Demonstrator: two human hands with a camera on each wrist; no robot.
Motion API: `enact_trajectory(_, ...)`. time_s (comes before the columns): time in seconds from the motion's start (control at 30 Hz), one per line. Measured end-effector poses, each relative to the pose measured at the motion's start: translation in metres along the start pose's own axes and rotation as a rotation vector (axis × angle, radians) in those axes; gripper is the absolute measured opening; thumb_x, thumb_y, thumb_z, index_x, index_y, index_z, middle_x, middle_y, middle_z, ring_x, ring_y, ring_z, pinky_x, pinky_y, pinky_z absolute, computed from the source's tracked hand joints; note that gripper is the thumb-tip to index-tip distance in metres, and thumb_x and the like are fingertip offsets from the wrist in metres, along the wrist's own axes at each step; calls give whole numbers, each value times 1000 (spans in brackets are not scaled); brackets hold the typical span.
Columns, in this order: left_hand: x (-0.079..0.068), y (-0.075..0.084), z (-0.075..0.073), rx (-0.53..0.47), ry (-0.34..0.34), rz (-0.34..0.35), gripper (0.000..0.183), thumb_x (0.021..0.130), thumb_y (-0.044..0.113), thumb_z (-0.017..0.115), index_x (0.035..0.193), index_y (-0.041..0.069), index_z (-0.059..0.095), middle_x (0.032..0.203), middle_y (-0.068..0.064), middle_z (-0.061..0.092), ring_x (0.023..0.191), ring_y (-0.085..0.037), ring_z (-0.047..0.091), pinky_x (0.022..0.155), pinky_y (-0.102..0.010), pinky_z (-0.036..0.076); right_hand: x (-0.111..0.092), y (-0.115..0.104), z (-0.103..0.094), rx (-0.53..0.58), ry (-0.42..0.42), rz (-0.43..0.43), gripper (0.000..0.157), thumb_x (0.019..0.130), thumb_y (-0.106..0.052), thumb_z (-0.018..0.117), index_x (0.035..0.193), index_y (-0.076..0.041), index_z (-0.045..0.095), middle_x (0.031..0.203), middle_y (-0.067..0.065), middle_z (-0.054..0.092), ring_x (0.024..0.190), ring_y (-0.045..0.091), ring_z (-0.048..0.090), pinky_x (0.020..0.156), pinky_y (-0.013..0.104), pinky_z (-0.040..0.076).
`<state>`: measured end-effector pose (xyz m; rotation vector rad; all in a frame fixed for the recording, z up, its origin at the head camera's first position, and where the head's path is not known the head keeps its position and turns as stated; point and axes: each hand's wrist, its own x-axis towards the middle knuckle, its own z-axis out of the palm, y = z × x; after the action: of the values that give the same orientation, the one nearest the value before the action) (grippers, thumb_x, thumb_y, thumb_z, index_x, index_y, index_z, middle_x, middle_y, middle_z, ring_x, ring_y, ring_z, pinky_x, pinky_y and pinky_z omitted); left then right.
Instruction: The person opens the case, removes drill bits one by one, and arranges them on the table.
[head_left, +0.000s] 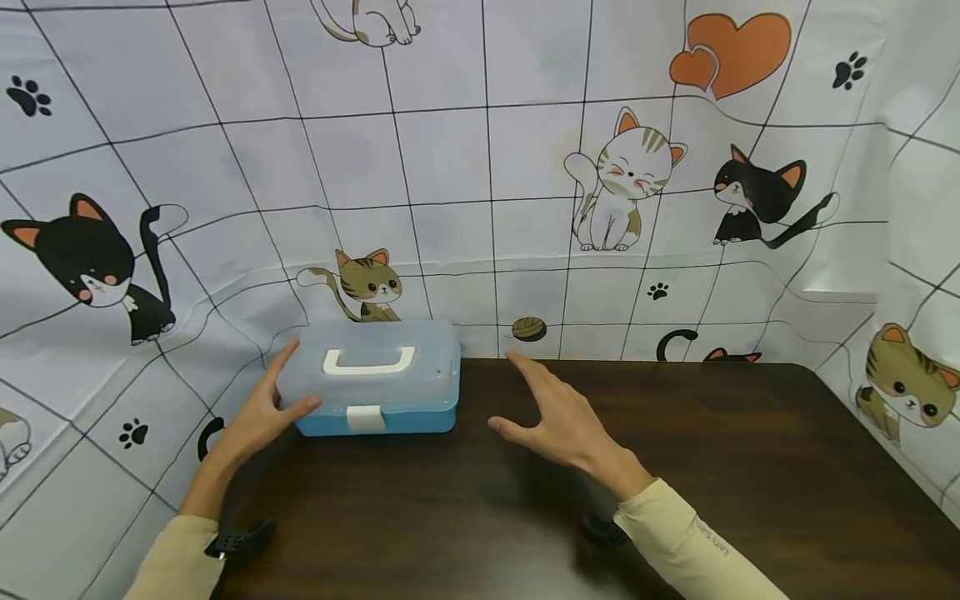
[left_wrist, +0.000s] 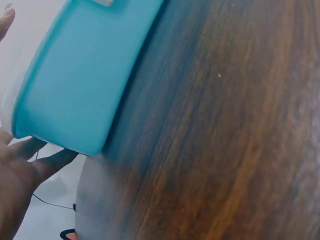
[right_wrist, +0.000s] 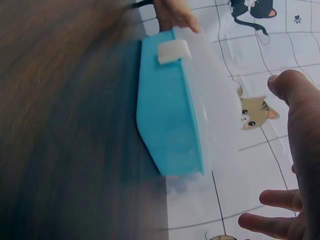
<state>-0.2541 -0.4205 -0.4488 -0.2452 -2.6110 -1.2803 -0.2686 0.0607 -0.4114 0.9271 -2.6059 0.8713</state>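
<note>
A storage box (head_left: 405, 421) with a blue base, a translucent lid (head_left: 375, 387), a white handle (head_left: 369, 362) and a white front latch (head_left: 365, 419) sits closed at the back left of the table. My left hand (head_left: 258, 412) is at its left end, fingers extended along the side and thumb over the front corner of the lid. In the left wrist view, the fingers (left_wrist: 55, 162) lie against the box's end wall (left_wrist: 75, 75). To the right of the box, my right hand (head_left: 558, 417) hovers apart from it, thumb and fingers spread, holding nothing. The right wrist view shows that gap too.
The dark wooden table (head_left: 735, 467) extends to the right and toward me. Behind it and at both sides hangs a white sheet (head_left: 450, 158) printed with grid lines and cats, close behind the box. Both wrists carry dark straps.
</note>
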Motion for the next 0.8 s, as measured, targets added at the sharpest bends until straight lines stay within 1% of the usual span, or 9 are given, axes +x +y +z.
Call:
enact_trajectory(0.1,1,0,1,10,-9,-16,101,92,32,77,164,39,6,169,-3,3,148,-42,17,104,-77,22,-1,-4,7,12,-10,8,95,85,-79,59,161,-29,30,158,-6,39,136,25,48,101,56,45)
enact_trajectory(0.13,2,0,1,26,-8,-24,101,92,34,77,164,39,6,169,-2,1,149,-42,12,104,-78,20,-1,-6,9,19,-13,4,95,85,-79,59,160,-27,33,156,-4,42,134,25,50,100,55,46)
enact_trajectory(0.17,2,0,2,36,-7,-31,102,92,36,77,164,40,6,169,-2,1,150,-43,10,104,-79,19,-1,-8,11,26,-17,1,94,85,-78,60,159,-25,35,154,-3,45,132,25,52,99,55,46)
enact_trajectory(0.27,3,1,2,69,-2,-50,102,91,41,78,164,41,6,169,-3,0,150,-45,7,103,-80,17,2,-13,14,48,-23,-10,90,85,-76,62,155,-25,40,146,-2,54,124,20,58,95,53,49)
enact_trajectory(0.37,5,2,2,80,3,-44,102,90,42,78,164,39,7,169,-3,1,150,-45,8,103,-80,17,6,-19,16,68,-20,-13,84,85,-74,65,151,-28,43,135,-5,62,114,16,62,89,50,51)
enact_trajectory(0.5,6,1,2,85,2,-33,102,90,43,77,164,41,7,170,-3,1,151,-44,8,104,-80,17,12,-28,18,96,-43,-23,80,86,-72,66,149,-28,45,127,-4,65,109,18,64,87,50,51)
enact_trajectory(0.57,6,0,1,88,1,-35,102,90,44,77,163,44,7,170,-3,1,150,-45,8,103,-80,18,15,-33,20,117,-65,-29,80,86,-71,66,149,-26,46,127,-1,66,108,20,65,86,50,51)
enact_trajectory(0.67,4,0,0,96,4,-45,102,90,46,77,162,47,6,170,-4,1,150,-47,8,102,-81,18,20,-42,25,139,-97,-41,80,87,-71,65,150,-25,46,127,2,67,106,19,66,83,48,53)
enact_trajectory(0.8,-1,-2,-2,93,17,-59,102,89,46,78,163,44,7,170,-4,1,150,-47,8,103,-80,18,26,-53,35,172,-131,-70,80,88,-70,64,151,-23,46,128,0,67,103,17,67,79,45,53)
